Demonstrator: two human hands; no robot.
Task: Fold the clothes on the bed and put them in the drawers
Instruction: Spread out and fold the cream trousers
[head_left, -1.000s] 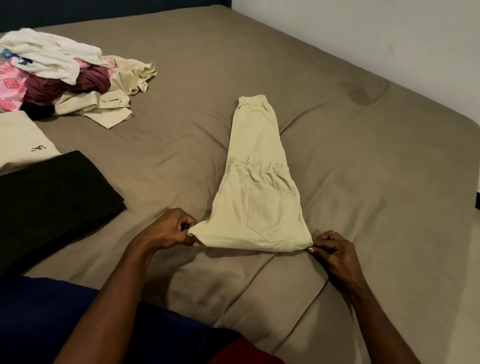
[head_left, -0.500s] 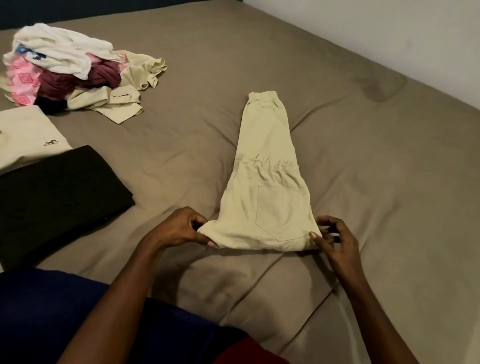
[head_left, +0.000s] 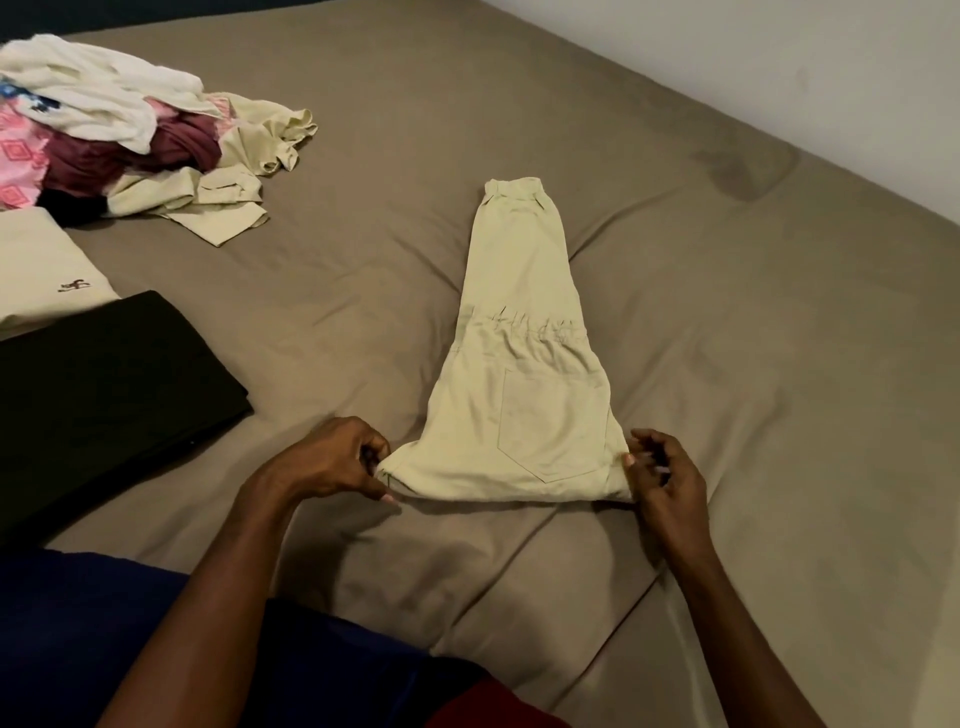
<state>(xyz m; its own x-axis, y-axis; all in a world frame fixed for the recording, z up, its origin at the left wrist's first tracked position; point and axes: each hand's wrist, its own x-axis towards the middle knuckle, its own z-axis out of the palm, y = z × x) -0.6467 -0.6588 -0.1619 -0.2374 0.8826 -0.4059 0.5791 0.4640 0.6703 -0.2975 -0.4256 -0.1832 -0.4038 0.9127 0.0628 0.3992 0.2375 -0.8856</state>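
Head view | your left hand (head_left: 332, 462) pinches the trousers' (head_left: 524, 395) near-left corner | right hand (head_left: 662, 475) pinches near-right | trousers run lengthwise away from you

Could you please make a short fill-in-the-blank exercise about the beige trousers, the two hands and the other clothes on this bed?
1. The left hand pinches the near-left corner of the beige ____, which lie on the bed.
2. The stitched pocket lies nearer to the ____ hand.
3. The unfolded pile lies at the far ____ of the bed.
4. The folded garment beside the left arm is ____ in colour.

Missing words: trousers; right; left; black
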